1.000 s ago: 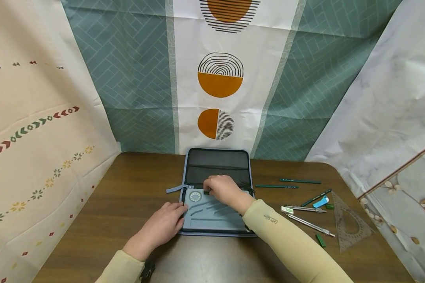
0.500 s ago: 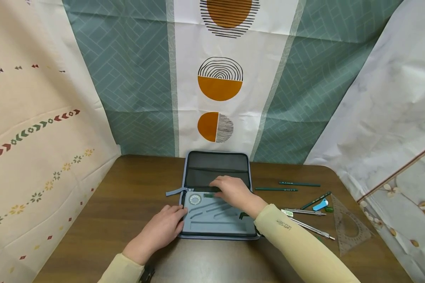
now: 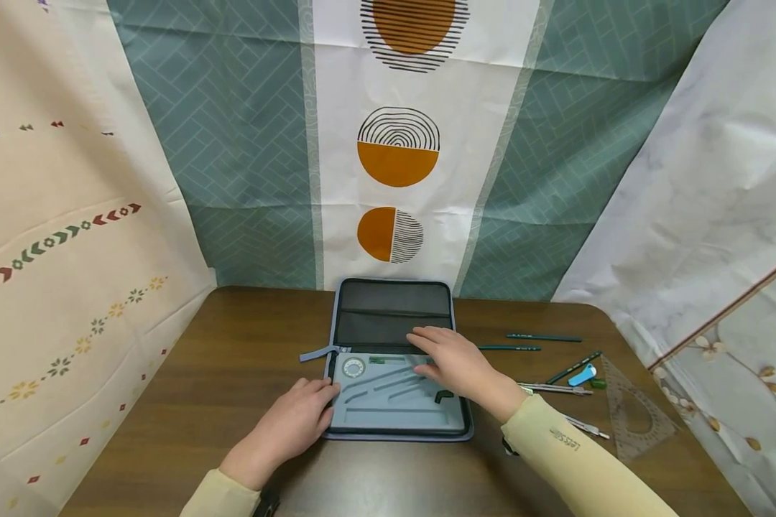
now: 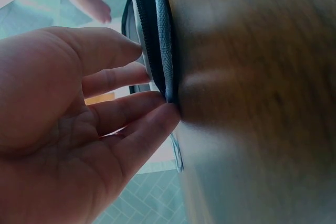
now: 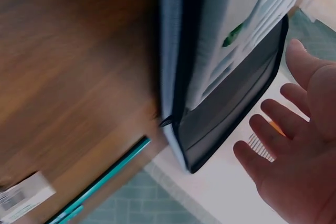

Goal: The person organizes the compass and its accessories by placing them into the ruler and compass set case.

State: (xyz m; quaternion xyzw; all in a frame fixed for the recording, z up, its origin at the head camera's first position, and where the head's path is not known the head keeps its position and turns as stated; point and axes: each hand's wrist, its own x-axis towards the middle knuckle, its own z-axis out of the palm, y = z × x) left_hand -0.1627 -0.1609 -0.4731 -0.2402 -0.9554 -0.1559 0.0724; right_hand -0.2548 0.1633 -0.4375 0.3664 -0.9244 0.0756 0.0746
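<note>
An unzipped case (image 3: 394, 436) lies spread on the table, its black mesh lid (image 3: 388, 327) leaning back. Its pale blue tray (image 3: 401, 425) has moulded slots. A round white dial-like piece (image 3: 353, 368) and a flat green piece (image 3: 383, 360) sit along the tray's upper edge; a dark green piece (image 3: 443, 396) sits at the right. My left hand (image 3: 284, 424) rests its fingertips on the case's left edge, fingers loosely bent in the left wrist view. Over the tray's upper right, my right hand (image 3: 462, 366) is spread, holding nothing; its palm and fingers (image 5: 270, 132) show in the right wrist view.
Right of the case lie several dark green pencils (image 3: 543, 337), metal compasses (image 3: 556, 388), a small blue item (image 3: 582, 375), a green block (image 3: 598, 384) and a clear set square (image 3: 636, 424). A white box-shaped piece (image 5: 26, 198) is near the pencils. Fabric hangs behind the table.
My right hand has let go of the flat green piece at the tray's upper edge and moved right, its fingers opening out. My left hand has stayed at the case's left edge.
</note>
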